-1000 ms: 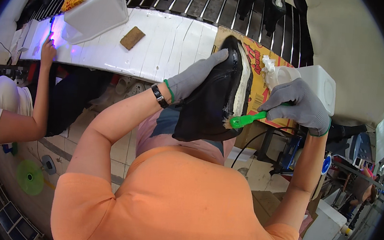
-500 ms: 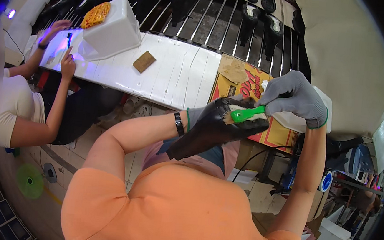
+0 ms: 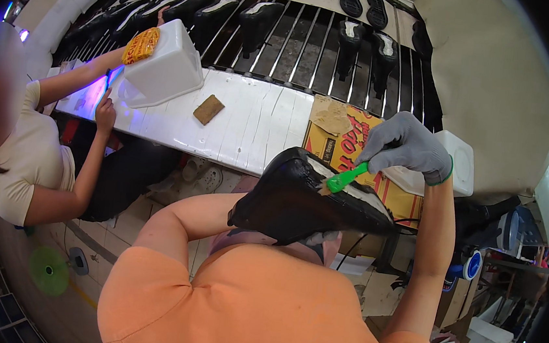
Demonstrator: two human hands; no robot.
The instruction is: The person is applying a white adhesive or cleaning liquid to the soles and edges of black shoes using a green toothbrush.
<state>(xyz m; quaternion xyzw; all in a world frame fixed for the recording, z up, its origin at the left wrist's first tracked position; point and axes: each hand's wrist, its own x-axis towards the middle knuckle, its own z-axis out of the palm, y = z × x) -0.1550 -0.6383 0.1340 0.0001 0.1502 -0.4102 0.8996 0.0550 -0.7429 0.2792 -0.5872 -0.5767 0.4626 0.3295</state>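
Note:
A black boot upper (image 3: 304,203) is held before my chest, its underside turned upward with a whitish strip along the middle. My left hand (image 3: 326,237), in a grey glove, grips it from beneath; the boot hides most of that hand. In my gloved right hand (image 3: 407,147) is a small brush (image 3: 347,178) with a green handle, pinched between thumb and fingers. The bristles meet the edge of the boot's underside beside the whitish strip. Beneath the right hand lies yellow and red printed cardboard (image 3: 330,134) on the bench.
Metal rollers (image 3: 292,49) beyond the white bench (image 3: 246,120) carry several black boots (image 3: 382,57). A brown block (image 3: 208,109), a white tub (image 3: 163,67) with an orange packet (image 3: 140,45), and another white container (image 3: 455,161) stand there. A co-worker (image 3: 47,151) sits left, holding a brush.
My left hand has turned the boot and brought its toe lower right. The brush has shifted to the near edge of the sole area. The co-worker's far arm now reaches toward the rollers.

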